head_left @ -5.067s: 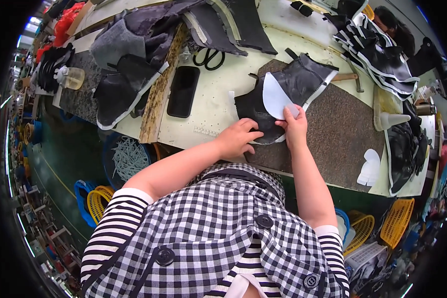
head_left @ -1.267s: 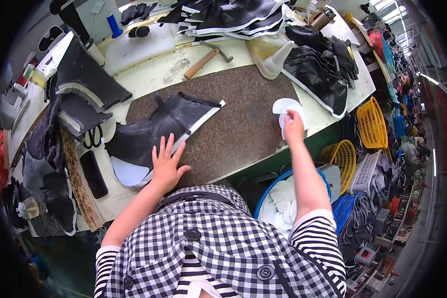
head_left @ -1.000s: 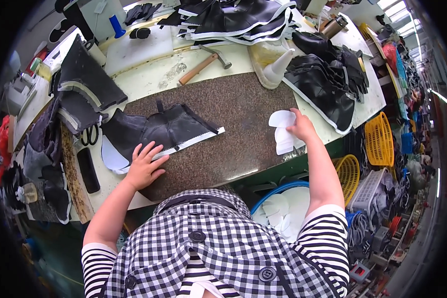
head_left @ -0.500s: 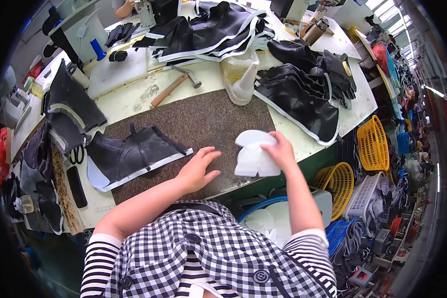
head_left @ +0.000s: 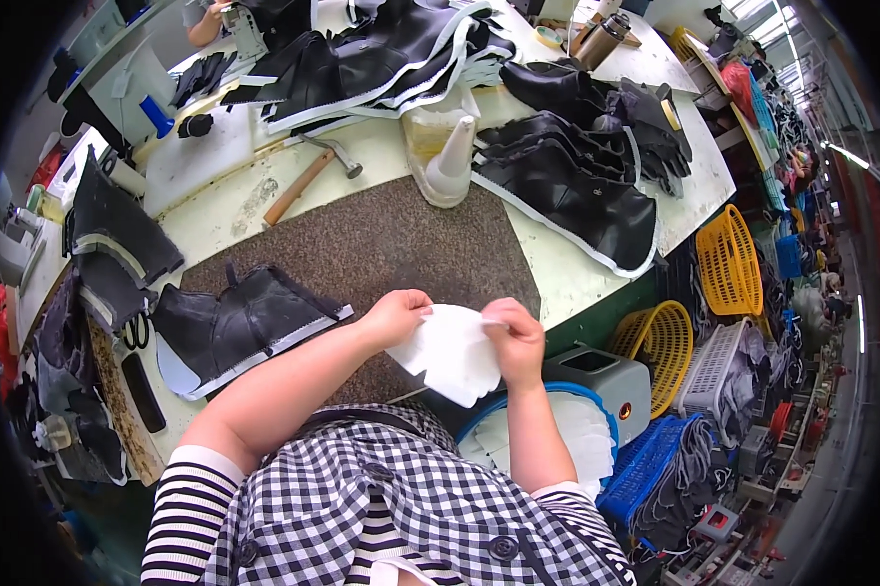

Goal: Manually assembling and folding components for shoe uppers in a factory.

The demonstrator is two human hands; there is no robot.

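Note:
My left hand [head_left: 398,317] and my right hand [head_left: 518,337] pinch a white notched stiffener piece [head_left: 450,354] by its two upper corners. It hangs between them over the near edge of the brown mat [head_left: 362,244]; whether it is one layer or several I cannot tell. Left of my left hand, a black boot upper [head_left: 240,317] with a white edge lies partly on the mat. A pale flap [head_left: 176,366] shows at its left end. Beyond the mat are a hammer [head_left: 301,184] and a white cone-shaped bottle [head_left: 450,174] in a crusted holder.
Black uppers [head_left: 362,73] are heaped at the back, with more [head_left: 586,200] at the right. A blue-rimmed tub [head_left: 484,449] of white pieces and a grey box [head_left: 611,386] stand below the table's edge, near yellow baskets [head_left: 689,342]. Another person's hand [head_left: 206,27] shows far left.
The white piece has come nearer and to the left in my right hand. My left hand, open before, now grips its other corner. The whole view has shifted slightly.

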